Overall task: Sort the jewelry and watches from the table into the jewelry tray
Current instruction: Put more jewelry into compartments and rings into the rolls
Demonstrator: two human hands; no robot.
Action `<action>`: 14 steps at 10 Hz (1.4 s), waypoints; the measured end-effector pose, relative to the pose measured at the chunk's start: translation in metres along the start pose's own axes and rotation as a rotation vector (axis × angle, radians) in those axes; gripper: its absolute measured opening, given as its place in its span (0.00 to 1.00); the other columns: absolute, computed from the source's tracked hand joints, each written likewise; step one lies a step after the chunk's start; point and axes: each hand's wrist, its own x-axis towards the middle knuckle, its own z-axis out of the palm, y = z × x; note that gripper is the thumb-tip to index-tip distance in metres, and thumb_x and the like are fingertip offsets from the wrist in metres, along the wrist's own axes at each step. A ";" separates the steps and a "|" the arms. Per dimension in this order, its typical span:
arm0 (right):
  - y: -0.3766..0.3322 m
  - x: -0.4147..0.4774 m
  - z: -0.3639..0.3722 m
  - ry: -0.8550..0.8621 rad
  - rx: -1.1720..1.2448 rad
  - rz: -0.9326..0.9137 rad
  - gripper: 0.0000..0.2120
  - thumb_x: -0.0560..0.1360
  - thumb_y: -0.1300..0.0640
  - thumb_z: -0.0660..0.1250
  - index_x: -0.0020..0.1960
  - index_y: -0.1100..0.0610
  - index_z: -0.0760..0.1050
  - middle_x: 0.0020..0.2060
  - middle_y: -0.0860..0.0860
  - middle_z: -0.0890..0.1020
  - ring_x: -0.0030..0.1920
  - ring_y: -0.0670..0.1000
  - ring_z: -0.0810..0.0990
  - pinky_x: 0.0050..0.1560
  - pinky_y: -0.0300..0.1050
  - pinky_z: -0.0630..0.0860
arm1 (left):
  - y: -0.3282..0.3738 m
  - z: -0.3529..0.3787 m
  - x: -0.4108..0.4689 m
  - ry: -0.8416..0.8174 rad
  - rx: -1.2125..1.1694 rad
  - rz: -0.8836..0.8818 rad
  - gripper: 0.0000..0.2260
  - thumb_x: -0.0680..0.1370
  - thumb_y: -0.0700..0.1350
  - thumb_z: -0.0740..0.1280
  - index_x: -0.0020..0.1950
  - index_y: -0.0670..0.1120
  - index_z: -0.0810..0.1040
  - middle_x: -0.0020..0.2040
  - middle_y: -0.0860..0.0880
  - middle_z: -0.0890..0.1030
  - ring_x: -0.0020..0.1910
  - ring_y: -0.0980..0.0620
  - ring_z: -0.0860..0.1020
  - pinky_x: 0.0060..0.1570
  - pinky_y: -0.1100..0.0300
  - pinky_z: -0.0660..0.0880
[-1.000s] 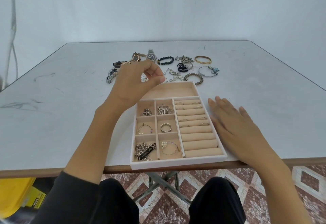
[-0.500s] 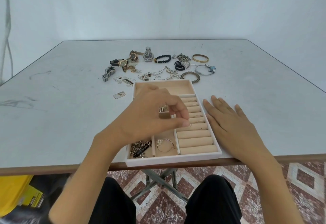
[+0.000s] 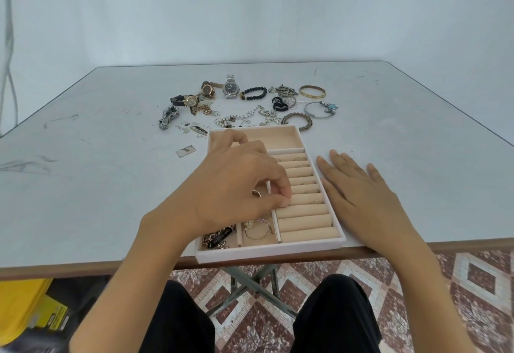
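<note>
Jewelry tray point(image 3: 271, 252) sits at the near edge of the desk point(image 3: 83, 185). The left hand point(image 3: 236, 185) hovers over it, grip pinched tight against the ring rolls point(image 3: 306, 222); whatever it holds is too small to see. The right hand point(image 3: 361, 197) lies flat just beside the tray, grip relaxed, fingers straight. Loose watches point(image 3: 231, 88) and bracelets point(image 3: 312, 91) lie beyond the tray.

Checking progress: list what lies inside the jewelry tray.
Visible: a dark chain bracelet, a pearl bangle, thin rings in the roll slots. The left hand covers the other small compartments.
</note>
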 end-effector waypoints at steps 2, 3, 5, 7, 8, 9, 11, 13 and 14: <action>-0.001 -0.001 -0.002 0.002 0.025 0.000 0.25 0.82 0.45 0.42 0.78 0.45 0.48 0.78 0.45 0.47 0.77 0.44 0.44 0.76 0.49 0.40 | -0.003 0.000 -0.003 0.073 -0.050 -0.043 0.07 0.74 0.55 0.66 0.46 0.57 0.83 0.40 0.61 0.82 0.47 0.60 0.75 0.59 0.54 0.61; -0.002 -0.002 -0.002 0.001 0.035 0.003 0.25 0.82 0.45 0.42 0.78 0.45 0.48 0.78 0.45 0.47 0.77 0.43 0.44 0.76 0.48 0.40 | -0.002 0.002 -0.003 0.063 -0.090 -0.042 0.07 0.74 0.56 0.67 0.44 0.57 0.83 0.40 0.63 0.81 0.47 0.59 0.75 0.60 0.51 0.62; -0.001 -0.001 -0.002 0.004 0.034 0.001 0.25 0.81 0.44 0.42 0.78 0.45 0.48 0.78 0.44 0.47 0.77 0.43 0.44 0.76 0.48 0.40 | -0.003 0.005 0.001 0.031 -0.100 -0.045 0.08 0.72 0.58 0.67 0.42 0.56 0.82 0.40 0.62 0.81 0.46 0.60 0.75 0.58 0.58 0.59; -0.001 -0.002 -0.002 -0.001 0.026 -0.002 0.25 0.81 0.45 0.42 0.78 0.45 0.47 0.78 0.45 0.47 0.77 0.43 0.43 0.76 0.48 0.40 | -0.002 0.006 0.004 -0.008 -0.071 -0.068 0.05 0.73 0.56 0.70 0.42 0.56 0.83 0.40 0.62 0.82 0.46 0.61 0.74 0.58 0.65 0.54; -0.001 -0.002 -0.002 0.002 0.027 0.000 0.25 0.82 0.45 0.42 0.78 0.45 0.48 0.78 0.44 0.47 0.77 0.43 0.43 0.76 0.48 0.40 | -0.002 0.006 0.004 -0.024 -0.066 -0.089 0.03 0.73 0.55 0.71 0.42 0.57 0.83 0.40 0.61 0.82 0.48 0.61 0.74 0.58 0.62 0.55; -0.001 -0.002 -0.002 0.008 0.028 -0.001 0.25 0.81 0.45 0.42 0.78 0.45 0.48 0.78 0.45 0.47 0.77 0.43 0.43 0.76 0.48 0.40 | -0.001 0.005 0.005 -0.024 -0.056 -0.098 0.03 0.73 0.55 0.72 0.41 0.58 0.83 0.40 0.60 0.82 0.48 0.61 0.74 0.57 0.62 0.55; -0.001 -0.001 -0.001 0.008 0.032 0.001 0.25 0.81 0.45 0.42 0.78 0.45 0.48 0.78 0.44 0.47 0.77 0.43 0.43 0.76 0.48 0.39 | -0.001 0.004 0.006 -0.032 -0.043 -0.105 0.03 0.72 0.55 0.72 0.42 0.57 0.83 0.38 0.61 0.81 0.48 0.61 0.73 0.56 0.62 0.55; 0.000 -0.001 0.000 0.009 0.026 0.003 0.25 0.81 0.44 0.42 0.78 0.44 0.47 0.78 0.44 0.47 0.77 0.43 0.43 0.75 0.47 0.39 | -0.001 0.006 0.004 -0.018 -0.053 -0.093 0.04 0.73 0.56 0.71 0.41 0.58 0.82 0.39 0.61 0.81 0.45 0.61 0.74 0.57 0.64 0.55; 0.000 0.000 0.000 0.001 0.010 0.007 0.25 0.81 0.44 0.41 0.78 0.44 0.46 0.78 0.44 0.46 0.77 0.42 0.43 0.75 0.47 0.39 | -0.003 0.008 0.000 0.003 -0.061 -0.076 0.05 0.74 0.56 0.70 0.43 0.57 0.82 0.38 0.63 0.80 0.44 0.60 0.74 0.58 0.63 0.56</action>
